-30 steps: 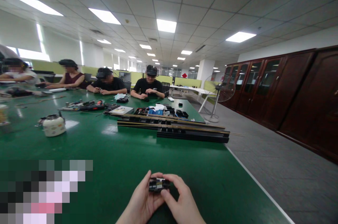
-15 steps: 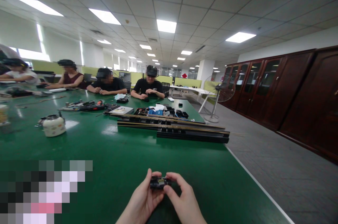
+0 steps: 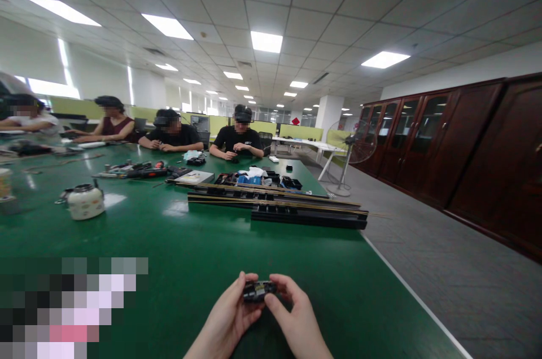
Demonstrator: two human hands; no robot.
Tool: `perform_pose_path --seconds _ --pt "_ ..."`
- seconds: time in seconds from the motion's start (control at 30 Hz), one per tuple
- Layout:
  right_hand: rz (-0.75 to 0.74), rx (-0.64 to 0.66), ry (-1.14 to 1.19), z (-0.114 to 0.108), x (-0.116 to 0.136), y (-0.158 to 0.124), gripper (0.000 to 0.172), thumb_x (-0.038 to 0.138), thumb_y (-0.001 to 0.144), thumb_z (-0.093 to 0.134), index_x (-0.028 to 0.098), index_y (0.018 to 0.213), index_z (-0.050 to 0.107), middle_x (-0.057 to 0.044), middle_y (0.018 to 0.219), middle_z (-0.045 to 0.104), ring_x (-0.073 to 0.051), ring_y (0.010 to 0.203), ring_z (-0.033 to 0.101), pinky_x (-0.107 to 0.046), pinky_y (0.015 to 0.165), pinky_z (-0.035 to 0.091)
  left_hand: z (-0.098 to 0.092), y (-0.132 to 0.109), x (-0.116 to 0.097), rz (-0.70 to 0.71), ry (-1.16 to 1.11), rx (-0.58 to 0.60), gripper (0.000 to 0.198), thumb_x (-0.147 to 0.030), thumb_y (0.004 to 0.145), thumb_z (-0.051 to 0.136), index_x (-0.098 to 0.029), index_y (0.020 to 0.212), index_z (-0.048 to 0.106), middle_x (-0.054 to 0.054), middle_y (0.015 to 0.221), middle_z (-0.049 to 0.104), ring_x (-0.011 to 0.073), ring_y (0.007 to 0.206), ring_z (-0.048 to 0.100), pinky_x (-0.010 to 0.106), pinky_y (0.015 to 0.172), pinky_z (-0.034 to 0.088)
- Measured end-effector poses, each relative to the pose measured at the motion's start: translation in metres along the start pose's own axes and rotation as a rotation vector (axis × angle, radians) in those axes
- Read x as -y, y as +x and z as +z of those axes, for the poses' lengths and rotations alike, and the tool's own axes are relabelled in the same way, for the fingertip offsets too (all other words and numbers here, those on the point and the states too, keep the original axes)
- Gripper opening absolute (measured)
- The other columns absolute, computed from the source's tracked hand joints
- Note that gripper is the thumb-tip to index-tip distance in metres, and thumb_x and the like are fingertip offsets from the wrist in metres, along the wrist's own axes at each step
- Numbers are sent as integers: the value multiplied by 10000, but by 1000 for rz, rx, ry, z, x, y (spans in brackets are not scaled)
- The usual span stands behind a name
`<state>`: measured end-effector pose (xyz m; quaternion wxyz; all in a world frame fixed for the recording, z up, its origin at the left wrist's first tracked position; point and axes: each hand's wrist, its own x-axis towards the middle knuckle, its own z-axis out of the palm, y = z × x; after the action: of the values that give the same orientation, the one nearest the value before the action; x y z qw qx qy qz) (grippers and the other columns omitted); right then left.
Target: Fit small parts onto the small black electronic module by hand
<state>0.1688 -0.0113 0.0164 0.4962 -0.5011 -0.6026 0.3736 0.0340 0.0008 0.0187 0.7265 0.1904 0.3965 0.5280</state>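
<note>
A small black device part with a yellowish patch on its upper face is held between my two hands, above the green table near its front edge. Its exact kind is too small to make out. My left hand wraps round its left end, thumb up along the side. At the right end, my right hand pinches it with thumb and fingers. Both palms hide parts of its underside.
Long black rails with thin brass-coloured rods lie across the table ahead. Behind them are black trays with blue and white items. A cream pot stands at left, tools further back. Several people sit along the far side.
The black part has tilted slightly and shifted a little to the right in my hands. My right fingers have moved slightly on its end.
</note>
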Motion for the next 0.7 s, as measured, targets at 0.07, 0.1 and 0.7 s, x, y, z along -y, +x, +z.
perform_pose_path --seconds 0.07,0.1,0.7 --pt "7 -9 3 -1 -1 1 312 337 707 613 177 975 627 -78 969 680 -239 929 607 -358 859 440 -2 0 0 2 13 30 199 -315 774 555 -144 876 552 81 699 693 129 517 638 202 464 501" --pt "8 -16 6 -1 -3 1 316 348 709 612 174 972 629 -81 964 681 -241 922 609 -359 852 443 -4 0 0 2 9 57 228 -330 766 563 -144 898 551 87 727 696 135 542 644 211 485 506" --pt "21 -23 19 -1 -3 3 359 421 702 614 165 953 628 -71 857 679 -220 799 618 -326 748 475 -15 4 -3 152 183 300 407 -219 538 771 -196 887 562 58 871 679 174 788 622 232 649 444"
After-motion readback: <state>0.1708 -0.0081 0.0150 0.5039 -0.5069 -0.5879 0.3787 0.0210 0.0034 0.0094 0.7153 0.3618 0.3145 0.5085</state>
